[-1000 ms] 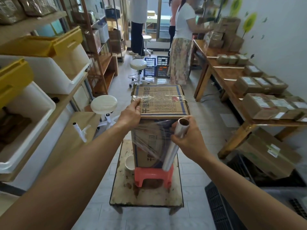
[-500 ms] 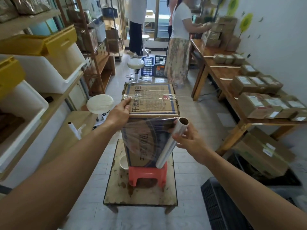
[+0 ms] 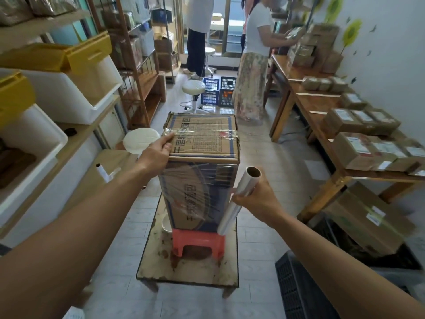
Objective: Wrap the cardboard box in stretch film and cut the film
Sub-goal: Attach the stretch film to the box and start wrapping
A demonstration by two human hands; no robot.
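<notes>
A tall cardboard box (image 3: 202,143) with blue print stands upright on a small red stool (image 3: 197,241), which sits on a low worn table (image 3: 188,270). Clear stretch film covers the box's near face and crosses its top. My left hand (image 3: 158,153) grips the box's top left near corner. My right hand (image 3: 255,199) holds the stretch film roll (image 3: 239,199) tilted beside the box's near right edge, and film runs from the roll onto the box.
Shelves with yellow-lidded white bins (image 3: 76,79) line the left. A long wooden table (image 3: 322,111) with several packed parcels runs along the right. A white stool (image 3: 140,140) stands left of the box; black crates (image 3: 299,284) lie at lower right. Two people (image 3: 255,54) stand at the back.
My right hand carried the roll rightward and slightly away from the box's near face, pulling film across it. My left hand stayed on the top left corner.
</notes>
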